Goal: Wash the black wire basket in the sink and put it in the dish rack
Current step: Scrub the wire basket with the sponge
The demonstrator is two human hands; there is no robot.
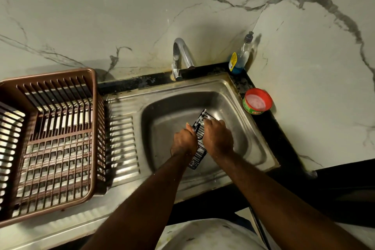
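The black wire basket [198, 154] stands on edge in the steel sink [239, 111], soapy at its upper end. My left hand [183, 141] grips its left side. My right hand [218, 138] is curled over its upper right part, with foam at the fingertips; whatever it holds there is hidden. The brown plastic dish rack [12, 148] sits on the drainboard to the left, with nothing in it.
A chrome tap [180, 57] rises behind the sink; no water shows. A dish-soap bottle [240, 57] stands in the back right corner. A red-rimmed tub of dish paste [257, 101] sits on the dark counter to the right. The ribbed drainboard [121, 138] lies between rack and basin.
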